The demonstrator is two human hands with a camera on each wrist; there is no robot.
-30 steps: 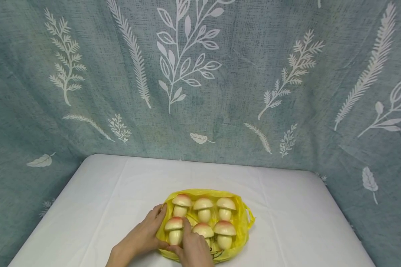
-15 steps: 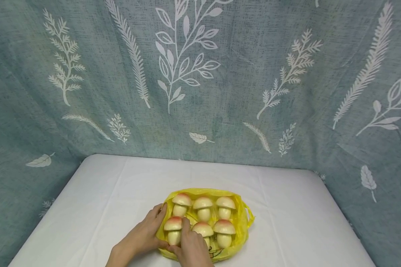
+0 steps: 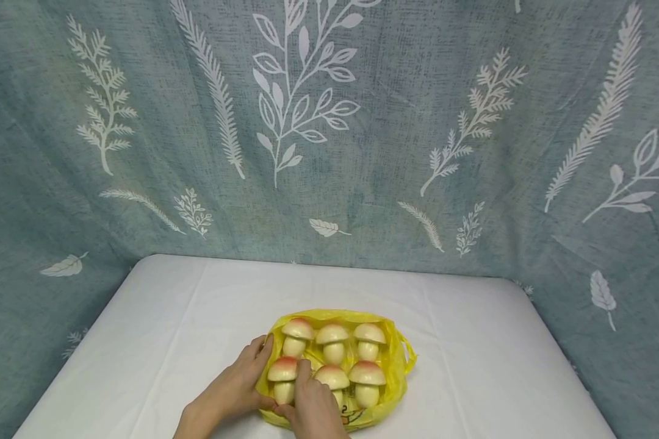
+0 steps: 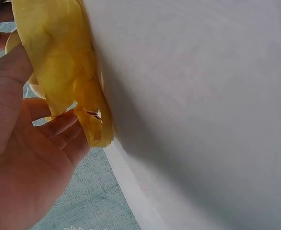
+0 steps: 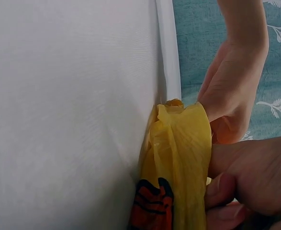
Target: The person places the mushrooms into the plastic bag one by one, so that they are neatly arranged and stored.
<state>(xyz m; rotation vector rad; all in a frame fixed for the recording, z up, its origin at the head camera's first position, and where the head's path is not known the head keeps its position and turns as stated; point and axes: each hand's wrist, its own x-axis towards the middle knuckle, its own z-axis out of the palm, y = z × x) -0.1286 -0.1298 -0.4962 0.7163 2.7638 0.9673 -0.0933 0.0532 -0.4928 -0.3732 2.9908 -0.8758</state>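
A yellow plastic bag (image 3: 401,378) lies spread open on the white table, with several cream toy mushrooms standing in two rows inside it. Some caps carry a red tint. My left hand (image 3: 241,381) holds the bag's left side; in the left wrist view its thumb (image 4: 8,72) and fingers lie about the yellow wall. My right hand (image 3: 321,405) reaches in over the near rim and grips the front-left mushroom (image 3: 283,381), index finger along its right side and thumb near its stem. The right fingertips are hidden. Beside it, the front-middle mushroom (image 3: 332,377) is partly covered by that hand.
White cloth (image 3: 472,347) covers the table around the bag. A bag handle loop (image 3: 409,353) sticks out on the right. Behind and at both sides hangs a blue-green curtain (image 3: 373,158) with white leaf prints.
Both hands stay at nearly the same place on the bag and mushroom. The front-left mushroom and right index finger shift very slightly left; the whole view also drifts a little.
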